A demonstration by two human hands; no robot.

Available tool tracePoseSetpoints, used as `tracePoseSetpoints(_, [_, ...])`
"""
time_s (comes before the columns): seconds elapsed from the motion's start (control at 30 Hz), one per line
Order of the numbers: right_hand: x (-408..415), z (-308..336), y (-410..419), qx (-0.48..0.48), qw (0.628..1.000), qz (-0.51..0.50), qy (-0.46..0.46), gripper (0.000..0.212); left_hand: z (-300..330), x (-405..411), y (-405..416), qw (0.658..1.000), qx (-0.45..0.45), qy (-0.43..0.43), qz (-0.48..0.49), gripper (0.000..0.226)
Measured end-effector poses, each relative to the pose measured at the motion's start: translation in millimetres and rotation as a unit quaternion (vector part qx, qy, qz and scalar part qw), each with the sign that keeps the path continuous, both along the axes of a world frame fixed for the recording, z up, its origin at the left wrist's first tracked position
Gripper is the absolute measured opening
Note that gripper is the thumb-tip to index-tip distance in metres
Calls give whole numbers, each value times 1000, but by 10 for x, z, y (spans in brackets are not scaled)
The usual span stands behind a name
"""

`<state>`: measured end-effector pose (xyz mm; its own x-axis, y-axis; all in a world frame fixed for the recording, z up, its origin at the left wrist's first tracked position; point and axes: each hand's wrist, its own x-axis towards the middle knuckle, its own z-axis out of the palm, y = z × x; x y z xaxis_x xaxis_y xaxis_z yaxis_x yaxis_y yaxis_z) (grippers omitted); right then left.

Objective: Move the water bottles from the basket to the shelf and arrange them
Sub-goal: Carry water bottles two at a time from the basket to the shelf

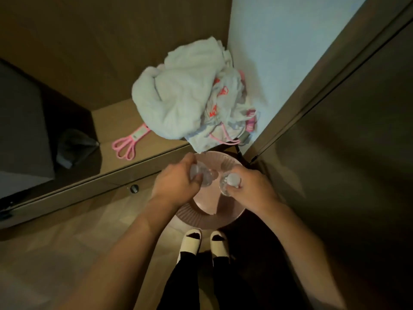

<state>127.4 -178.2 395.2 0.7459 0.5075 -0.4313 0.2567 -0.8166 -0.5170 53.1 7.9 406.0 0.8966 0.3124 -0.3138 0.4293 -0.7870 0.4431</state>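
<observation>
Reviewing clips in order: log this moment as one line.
phase: pickup | left hand: grips clear bottle | right hand: grips white-capped bottle | both above pink basket | shelf: no bottles visible

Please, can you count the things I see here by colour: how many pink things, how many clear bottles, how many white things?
Pink: 2, the basket and the hanger.
Clear: 2 water bottles, one held by the left hand, one by the right hand.
White: 2, the cloth pile and the pair of slippers.
Total: 6
</observation>
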Motion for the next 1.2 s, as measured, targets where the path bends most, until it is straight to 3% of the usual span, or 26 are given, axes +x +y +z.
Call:
tracePoseSetpoints(0.2, [-328,1224,380,95,992,75,29,26,1379,-790,234,984,45,-106,134,27])
tracePoseSetpoints(0.4, [-1026,1904,1280,140,966,215,40,23,2117,-2004,658,923,13,-189,335,23])
tracePoseSetpoints(0.7, [-2847,2459,2998,149,895,420,-17,22,2472,-4255,1573,831,41,-235,503,28])
tracePoseSetpoints(1.2, [-5678,2653,5436,218,809,546,-2,18,2729,-7209,3312,697,86,-271,658,25])
